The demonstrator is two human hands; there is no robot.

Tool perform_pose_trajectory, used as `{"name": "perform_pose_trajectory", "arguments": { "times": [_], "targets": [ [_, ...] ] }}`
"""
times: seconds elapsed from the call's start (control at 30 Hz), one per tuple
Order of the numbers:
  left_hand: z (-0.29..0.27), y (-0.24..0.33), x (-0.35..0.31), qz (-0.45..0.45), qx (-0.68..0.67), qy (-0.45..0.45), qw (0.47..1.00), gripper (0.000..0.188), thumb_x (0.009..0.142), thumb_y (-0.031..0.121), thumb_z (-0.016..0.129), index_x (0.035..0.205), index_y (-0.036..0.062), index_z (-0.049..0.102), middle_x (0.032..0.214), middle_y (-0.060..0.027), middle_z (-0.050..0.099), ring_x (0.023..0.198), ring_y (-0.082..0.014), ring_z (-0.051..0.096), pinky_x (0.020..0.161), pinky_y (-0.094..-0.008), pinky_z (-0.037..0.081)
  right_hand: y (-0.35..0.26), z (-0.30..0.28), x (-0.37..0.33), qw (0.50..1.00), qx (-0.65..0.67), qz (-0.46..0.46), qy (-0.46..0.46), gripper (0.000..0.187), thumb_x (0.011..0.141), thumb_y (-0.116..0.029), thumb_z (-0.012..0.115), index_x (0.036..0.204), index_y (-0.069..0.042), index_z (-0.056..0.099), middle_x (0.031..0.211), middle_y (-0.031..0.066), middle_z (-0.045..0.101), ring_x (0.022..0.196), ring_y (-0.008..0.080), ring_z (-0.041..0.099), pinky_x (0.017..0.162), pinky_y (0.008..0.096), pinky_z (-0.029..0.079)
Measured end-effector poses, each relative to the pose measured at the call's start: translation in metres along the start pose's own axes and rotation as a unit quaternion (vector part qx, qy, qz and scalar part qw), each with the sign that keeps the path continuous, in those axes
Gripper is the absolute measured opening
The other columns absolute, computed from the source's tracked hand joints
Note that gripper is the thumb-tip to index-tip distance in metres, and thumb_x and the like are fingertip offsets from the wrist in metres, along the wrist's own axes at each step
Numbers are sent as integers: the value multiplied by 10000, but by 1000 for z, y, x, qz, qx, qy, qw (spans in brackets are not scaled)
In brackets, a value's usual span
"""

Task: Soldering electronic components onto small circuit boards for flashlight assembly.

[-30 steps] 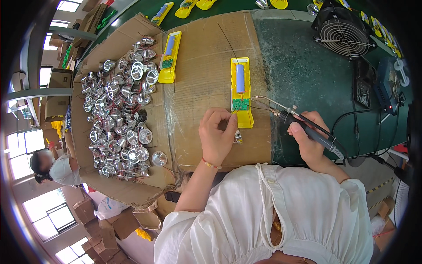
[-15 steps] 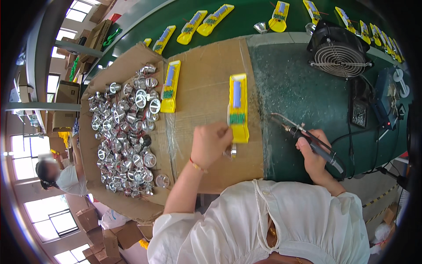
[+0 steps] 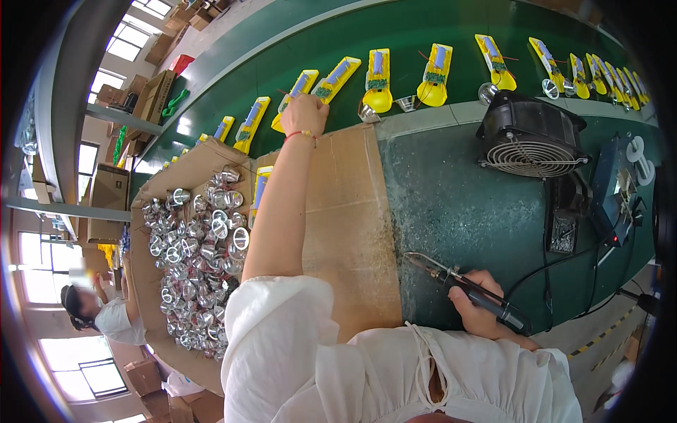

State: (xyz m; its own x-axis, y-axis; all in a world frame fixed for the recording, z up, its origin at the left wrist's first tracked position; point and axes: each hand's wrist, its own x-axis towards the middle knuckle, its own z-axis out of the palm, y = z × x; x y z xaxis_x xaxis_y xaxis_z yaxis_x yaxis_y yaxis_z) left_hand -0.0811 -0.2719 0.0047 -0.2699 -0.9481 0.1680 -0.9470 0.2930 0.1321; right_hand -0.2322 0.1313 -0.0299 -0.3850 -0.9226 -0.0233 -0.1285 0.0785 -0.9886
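My left hand [image 3: 305, 115] reaches to the far green strip, its fingers curled over the rounded end of a yellow flashlight housing [image 3: 340, 75]; the fingertips are partly hidden. Beside it, another yellow housing [image 3: 299, 85] lies partly under the hand. Each carries a blue cylindrical battery and a green circuit board. Over the green mat, my right hand [image 3: 481, 302] grips a soldering iron [image 3: 486, 302], its tip pointing left. One more housing [image 3: 261, 185] lies on the cardboard, mostly covered by my left forearm.
A cardboard tray [image 3: 149, 282] at left holds many silver reflector cups [image 3: 204, 247]. A black fan [image 3: 532, 134] stands right of centre, before a blue soldering station [image 3: 613, 187] with a cable. More yellow housings [image 3: 436, 76] line the strip. A person [image 3: 116, 317] sits far left.
My left hand has moved from the cardboard's middle to the far strip. The housing that lay there is gone from the cardboard, and another now lies on the strip. My right hand still holds the iron.
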Motion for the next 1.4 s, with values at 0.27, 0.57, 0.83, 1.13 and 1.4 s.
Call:
{"name": "perform_pose_trajectory", "arguments": {
  "times": [0.27, 0.57, 0.83, 1.13, 1.4],
  "targets": [
    [-32, -3, -180, 52, -120, 107, 986, 108, 707, 179, 694, 675, 91, 640, 744, -94, 603, 670, -277, 618, 590, -379, 491, 3, 5, -3, 997, 54, 44, 31, 152, 816, -73, 668, 899, -5, 559, 732, 66, 616, 634, 100, 579, 585, 252, 474],
    [-74, -12, -329, -45, -201, 119, 971, 153, 725, 194, 731, 731, 66, 646, 632, -53, 593, 530, -200, 588, 499, -311, 473, 5, 12, -3, 996, 71, 15, 46, 157, 863, -103, 631, 934, 14, 553, 726, 68, 596, 629, 105, 570, 582, 230, 466],
    [-83, -182, -265, -160, 200, 167, 952, 231, 754, 222, 700, 974, 151, 700, 879, -67, 618, 914, -273, 580, 740, -391, 479, 11, 14, -4, 995, 83, -9, 62, 169, 855, -113, 653, 926, 12, 565, 725, 72, 603, 629, 105, 573, 578, 226, 469],
    [-132, -188, -279, -222, -152, 327, 906, 154, 769, 173, 723, 868, 56, 735, 815, -60, 686, 721, -162, 611, 646, -290, 466, 5, 15, -8, 993, 86, -13, 74, 170, 864, -129, 648, 923, 5, 564, 714, 65, 602, 613, 99, 561, 562, 213, 453],
    [-104, -77, -320, -120, -346, 80, 927, 146, 793, 86, 695, 902, -11, 707, 705, -70, 681, 639, -87, 613, 611, -236, 484, -17, 21, -19, 994, 87, -58, 27, 175, 850, -90, 651, 934, 28, 553, 728, 86, 616, 642, 107, 587, 597, 235, 494]
  ]
}}
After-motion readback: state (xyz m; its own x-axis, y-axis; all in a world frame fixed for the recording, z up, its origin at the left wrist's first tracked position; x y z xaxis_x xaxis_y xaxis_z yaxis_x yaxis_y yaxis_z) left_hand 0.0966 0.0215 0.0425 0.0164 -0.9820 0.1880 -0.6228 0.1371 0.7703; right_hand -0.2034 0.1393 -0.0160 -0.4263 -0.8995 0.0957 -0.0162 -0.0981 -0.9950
